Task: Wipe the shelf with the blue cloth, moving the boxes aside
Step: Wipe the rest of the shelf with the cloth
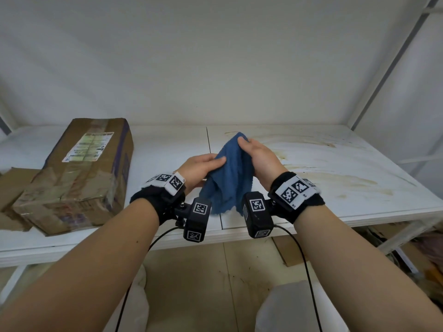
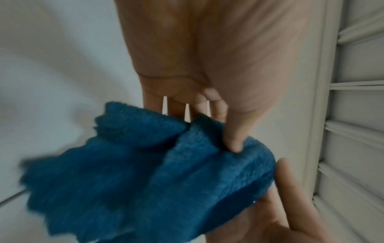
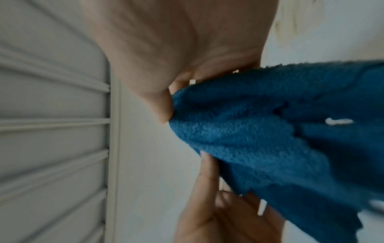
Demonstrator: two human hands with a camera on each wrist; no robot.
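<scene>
Both my hands hold the blue cloth (image 1: pixel 227 180) bunched in the air just above the middle of the white shelf (image 1: pixel 335 178). My left hand (image 1: pixel 215 164) pinches its left fold, the thumb (image 2: pixel 233 138) pressed onto the cloth (image 2: pixel 145 172). My right hand (image 1: pixel 247 146) grips the cloth's top corner, and in the right wrist view its thumb (image 3: pixel 164 111) presses into the cloth (image 3: pixel 270 139). A worn, taped cardboard box (image 1: pixel 81 173) lies on the shelf's left part, well clear of both hands.
A flatter piece of cardboard (image 1: pixel 14 188) sits left of the box at the frame edge. Brown stains (image 1: pixel 318 142) mark the right shelf panel, past a seam (image 1: pixel 208 140). A slanted metal frame bar (image 1: pixel 388 68) rises at the right. Cardboard scraps (image 1: pixel 287 250) lie on the floor below.
</scene>
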